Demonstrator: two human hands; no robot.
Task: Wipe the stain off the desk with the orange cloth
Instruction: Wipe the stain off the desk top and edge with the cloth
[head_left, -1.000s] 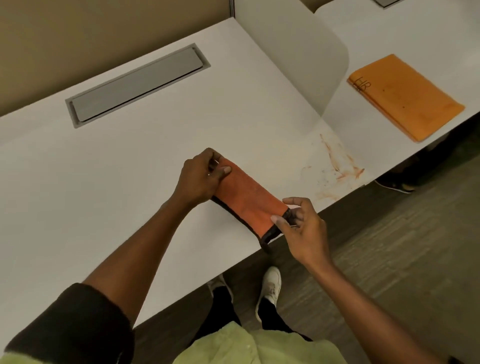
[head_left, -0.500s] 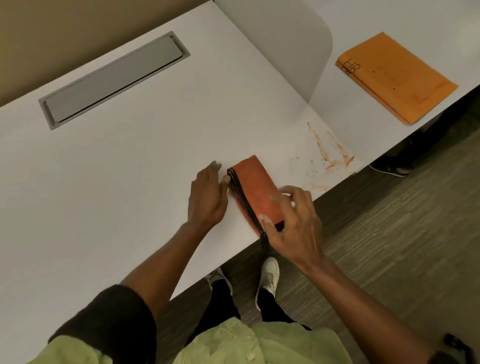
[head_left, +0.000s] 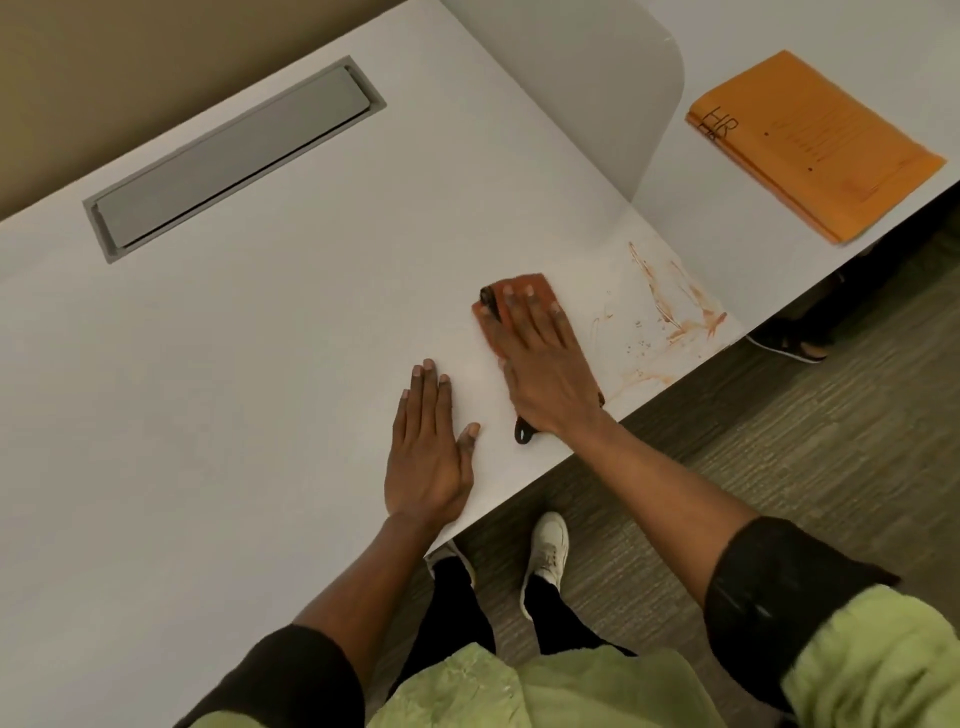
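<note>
Orange cloth (head_left: 524, 291), now folded smaller | right hand (head_left: 545, 374) pressing it flat, open-palmed | left hand (head_left: 431, 457) now released, lying splayed on desk (head_left: 260, 364) | stain (head_left: 670, 306) at cloth's 3 o'clock, wiping not yet begun.

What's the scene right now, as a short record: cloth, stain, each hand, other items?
cloth: folded, flat on the desk, just left of the stain
stain: orange-brown streaks near the front edge, not yet wiped
right hand: palm flat on the cloth, pressing
left hand: flat on bare desk, apart from cloth
envelopes: orange stack beyond the divider
cable hatch: closed, far left
</note>
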